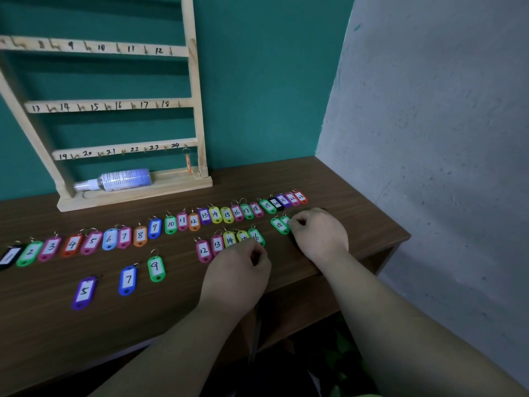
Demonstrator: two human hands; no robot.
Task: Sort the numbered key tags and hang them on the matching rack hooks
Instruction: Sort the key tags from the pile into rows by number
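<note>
Sorting by number on the brown wooden worktop (177,313), the right hand (319,234) seemingly pinches a green plastic tag (285,218); the curled left hand's (236,275) grip is unclear.

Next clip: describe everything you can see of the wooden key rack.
The wooden key rack is pale, bare-looking wood: side posts, horizontal rails and a tray-like base. It stands on the brown table against the teal wall, its top and left side cut off by the frame. Rails carry handwritten numbers, 8 to 24 readable, each with a small hook. One orange tag hangs at 24; a spray bottle lies in the base.
</note>
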